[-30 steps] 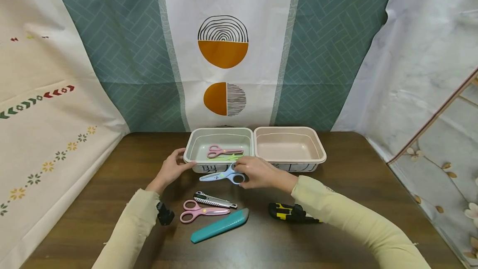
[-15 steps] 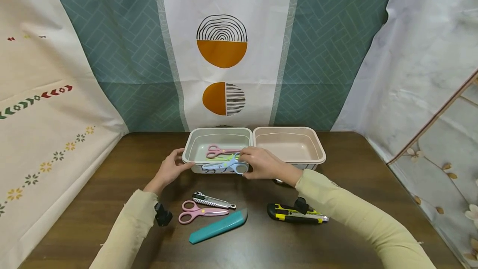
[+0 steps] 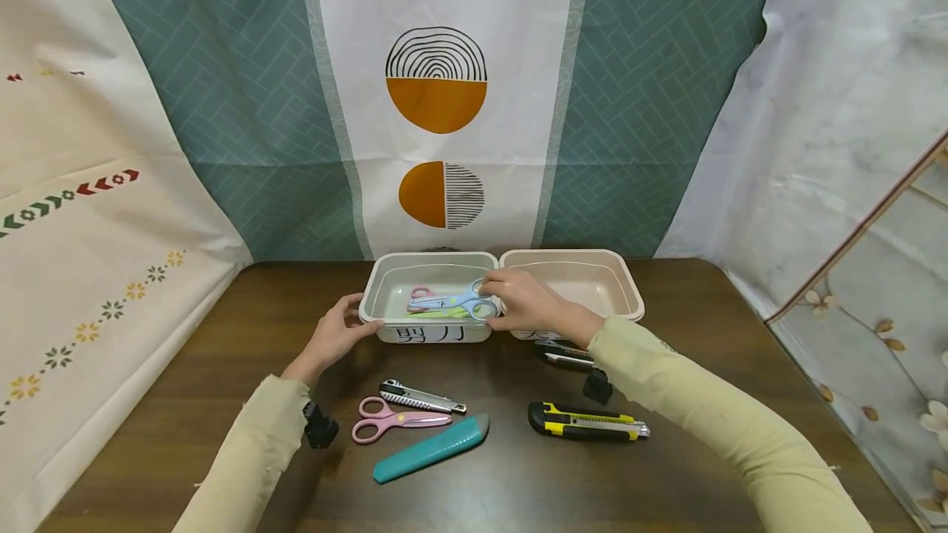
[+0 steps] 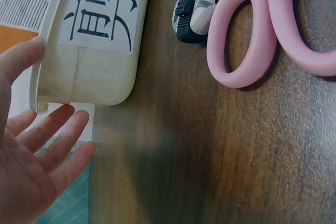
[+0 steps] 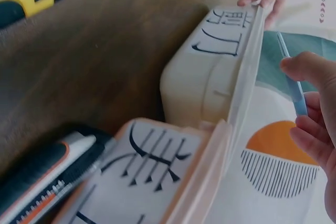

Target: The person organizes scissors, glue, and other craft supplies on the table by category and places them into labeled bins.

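My right hand (image 3: 494,303) pinches the blue scissors (image 3: 453,301) by their handles and holds them over the inside of the pale green bin (image 3: 374,293). Pink scissors (image 3: 420,292) and a green item lie in that bin. In the right wrist view, the right hand's fingers (image 5: 315,103) hold the thin blue scissors (image 5: 290,72) above the green bin's rim (image 5: 247,82). My left hand (image 3: 354,322) rests on the bin's left front corner. In the left wrist view its fingers (image 4: 58,145) lie straight beside the bin wall (image 4: 89,72).
The pink bin (image 3: 625,286) to the right holds nothing. On the brown table (image 3: 704,336) lie pink scissors (image 3: 388,419), a silver utility knife (image 3: 422,396), a teal cutter (image 3: 433,448), a yellow-black knife (image 3: 588,422) and a black-orange knife (image 3: 564,352) by the pink bin.
My right hand has lifted the blue scissors from in front of the green bin up over its rim. The black-orange knife has come into view. The left hand has stayed at the bin.
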{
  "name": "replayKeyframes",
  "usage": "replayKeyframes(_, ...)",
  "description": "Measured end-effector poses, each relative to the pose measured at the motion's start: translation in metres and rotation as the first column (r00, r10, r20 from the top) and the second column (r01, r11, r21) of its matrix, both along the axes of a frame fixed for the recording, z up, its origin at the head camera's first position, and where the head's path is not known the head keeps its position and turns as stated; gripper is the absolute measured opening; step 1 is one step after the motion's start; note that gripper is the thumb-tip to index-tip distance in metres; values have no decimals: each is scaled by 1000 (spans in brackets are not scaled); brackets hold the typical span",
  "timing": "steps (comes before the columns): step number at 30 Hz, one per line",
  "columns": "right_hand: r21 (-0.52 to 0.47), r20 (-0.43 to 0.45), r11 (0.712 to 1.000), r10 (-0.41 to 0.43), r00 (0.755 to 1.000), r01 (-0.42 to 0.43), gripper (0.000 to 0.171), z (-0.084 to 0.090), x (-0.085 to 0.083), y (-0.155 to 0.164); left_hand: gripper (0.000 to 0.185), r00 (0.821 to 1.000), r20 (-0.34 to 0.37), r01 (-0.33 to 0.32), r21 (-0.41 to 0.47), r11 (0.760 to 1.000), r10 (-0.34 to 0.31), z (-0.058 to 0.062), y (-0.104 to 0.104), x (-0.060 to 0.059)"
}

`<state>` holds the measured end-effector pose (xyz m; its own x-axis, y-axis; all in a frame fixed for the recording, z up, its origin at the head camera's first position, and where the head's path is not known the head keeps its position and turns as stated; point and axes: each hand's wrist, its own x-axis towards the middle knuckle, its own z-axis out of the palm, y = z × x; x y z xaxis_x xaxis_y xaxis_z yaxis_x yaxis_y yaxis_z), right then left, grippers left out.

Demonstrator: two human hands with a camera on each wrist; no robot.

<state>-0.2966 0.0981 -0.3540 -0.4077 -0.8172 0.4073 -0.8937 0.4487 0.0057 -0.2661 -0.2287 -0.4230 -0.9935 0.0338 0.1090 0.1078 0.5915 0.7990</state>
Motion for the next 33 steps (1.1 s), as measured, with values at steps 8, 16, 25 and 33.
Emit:
replayKeyframes(8,-4,23,1000,-23,999,23,37,9,-11,0,67,1000,11,-10,-1,1000,10,0,-3,0)
replayKeyframes(16,-44,-4,999,-29,1000,29,36,14,-22,-3,68,1000,13,0,0,1000,0,1,-5,2)
replayKeyframes(25,-38,11,998,-51,999,51,35,15,-30,-7,67,1000,16,-3,1,1000,3,2,-3,0)
replayKeyframes(33,-15,20,998,-63,998,63,36,10,-38,-12,66,1000,10,1,0,1000,-1,3,-1,0)
